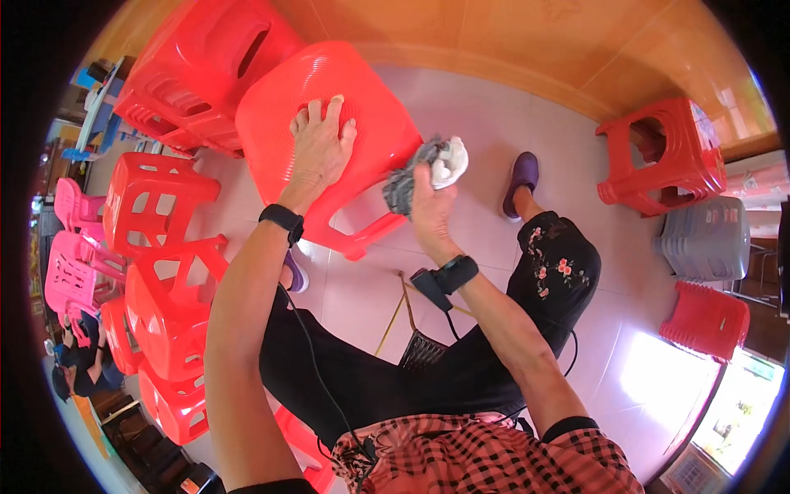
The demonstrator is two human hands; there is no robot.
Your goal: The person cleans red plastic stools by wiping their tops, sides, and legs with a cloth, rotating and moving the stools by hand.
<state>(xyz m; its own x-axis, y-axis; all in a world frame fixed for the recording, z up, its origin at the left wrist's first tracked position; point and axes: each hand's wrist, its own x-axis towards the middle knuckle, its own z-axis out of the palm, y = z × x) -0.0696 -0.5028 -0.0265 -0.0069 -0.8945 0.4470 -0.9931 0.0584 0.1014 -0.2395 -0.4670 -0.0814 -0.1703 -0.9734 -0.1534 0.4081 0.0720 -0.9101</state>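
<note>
At the far middle of my view stands one red stool (374, 115), its ridged seat under the left hand (319, 152), which presses there with fingers apart. By the seat's right edge, the right hand (431, 206) is clamped on a bunched grey and white cloth (405, 185); whether cloth meets stool I cannot tell. Nearer, between the legs, I see one dark woven piece (424, 351); whether it is a basket, or holds anything, is unclear to me. I count two purple shoes (524, 174) and, at right, one grey stack (706, 236).
</note>
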